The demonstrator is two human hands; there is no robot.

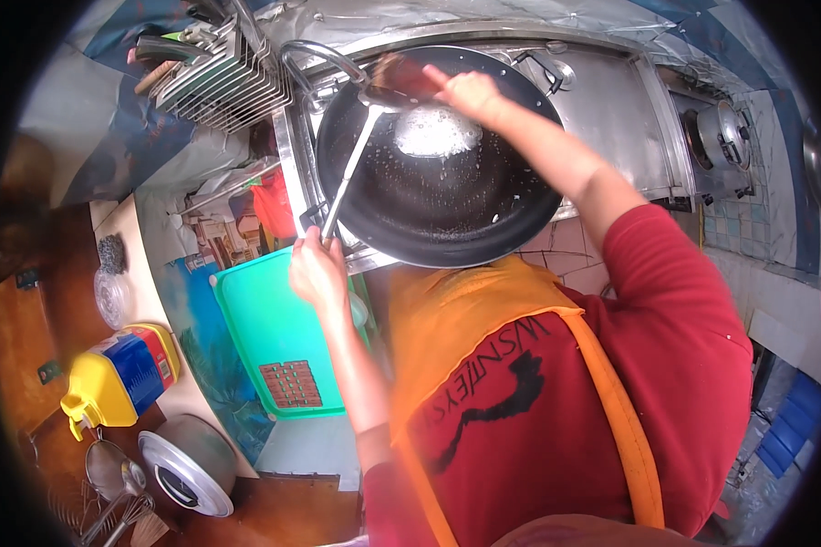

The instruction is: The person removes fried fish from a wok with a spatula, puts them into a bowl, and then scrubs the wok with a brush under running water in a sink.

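Note:
A large black wok (445, 212) rests over the sink, with foamy water (438, 133) pooled inside and droplets across its wall. My left hand (320, 267) grips the handle end of a long-handled metal utensil (352, 161). The dark head of that utensil lies below the faucet (325, 51), over the wok; its exact shape is unclear. My right hand (471, 94) reaches over the wok and holds a blurred reddish-brown brush (410, 76), its tan end close to the utensil's head. Motion blur hides the brush's details.
A wire dish rack (229, 89) with utensils stands left of the faucet. Below it sits a green plastic lid or board (280, 328). A yellow jug (120, 379), a lidded pot (188, 465) and a steel scrubber (111, 254) line the left. A stove pot (722, 133) stands right.

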